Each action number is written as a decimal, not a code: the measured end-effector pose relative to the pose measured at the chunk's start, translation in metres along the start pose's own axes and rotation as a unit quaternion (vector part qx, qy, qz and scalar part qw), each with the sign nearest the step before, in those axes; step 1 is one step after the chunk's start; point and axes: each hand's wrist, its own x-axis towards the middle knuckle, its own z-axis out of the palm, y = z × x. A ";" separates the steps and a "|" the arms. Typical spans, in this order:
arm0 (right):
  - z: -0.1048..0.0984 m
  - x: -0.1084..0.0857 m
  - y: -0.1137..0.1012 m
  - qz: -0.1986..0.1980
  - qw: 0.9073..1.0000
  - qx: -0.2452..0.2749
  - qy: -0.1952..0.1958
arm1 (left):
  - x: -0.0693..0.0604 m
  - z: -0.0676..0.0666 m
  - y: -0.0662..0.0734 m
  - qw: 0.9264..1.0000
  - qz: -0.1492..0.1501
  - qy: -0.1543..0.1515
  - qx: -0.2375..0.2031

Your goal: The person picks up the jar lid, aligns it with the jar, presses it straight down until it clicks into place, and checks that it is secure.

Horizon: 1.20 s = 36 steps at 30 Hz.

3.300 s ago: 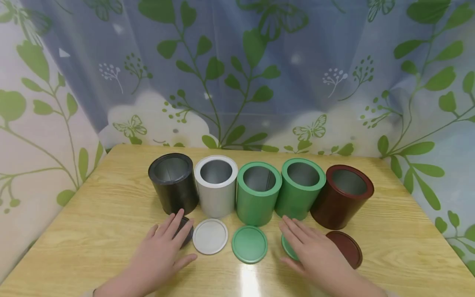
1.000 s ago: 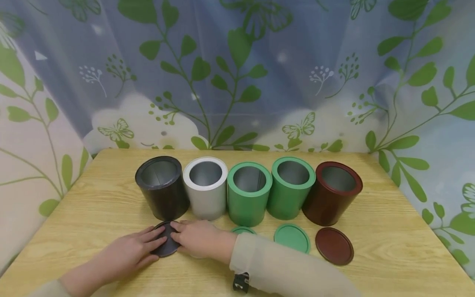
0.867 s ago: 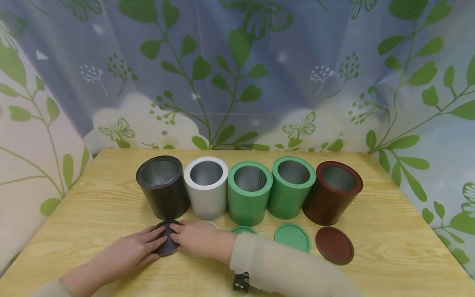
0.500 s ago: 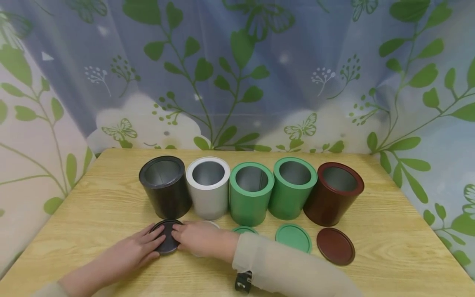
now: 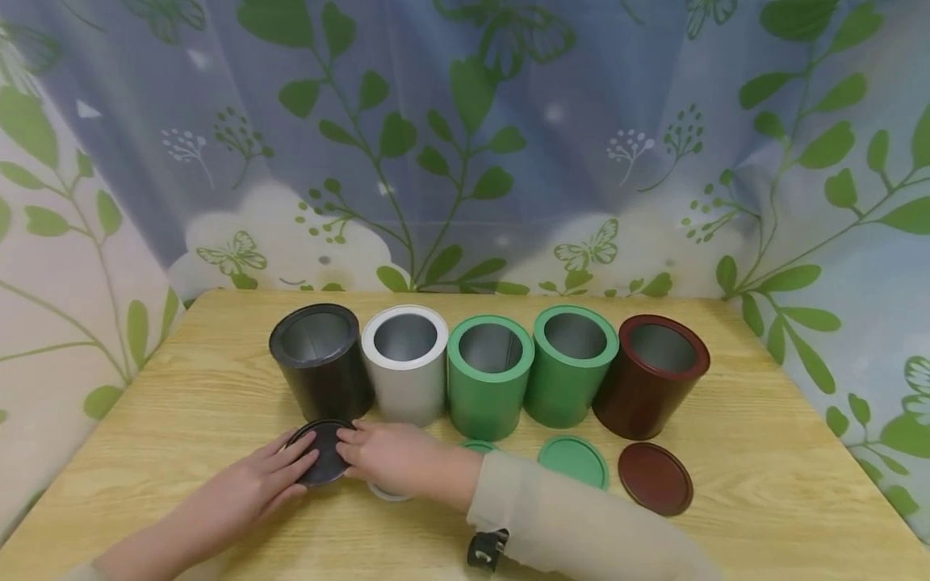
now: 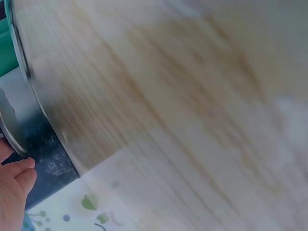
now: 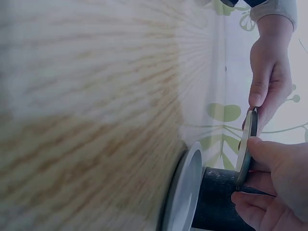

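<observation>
A black round lid is held between both hands just in front of the black can. My left hand pinches its left edge and my right hand its right edge. In the right wrist view the lid is raised above the table, with the left hand on its far edge and the right hand on its near edge. Under my right hand lies a white lid, mostly covered. Only part of the left hand shows in the left wrist view.
To the black can's right, in a row, stand a white can, two green cans and a dark red can, their tops open. Before them lie two green lids, one partly hidden by the right arm, and a dark red lid.
My right hand has crossed from the right green lid to the black lid. Both hands now grip the black lid, and it has shifted slightly up towards the black can.
</observation>
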 end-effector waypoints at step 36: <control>-0.017 -0.017 -0.001 -0.001 0.994 -0.059 0.091 | 0.010 -0.017 0.006 0.998 0.028 0.063 0.006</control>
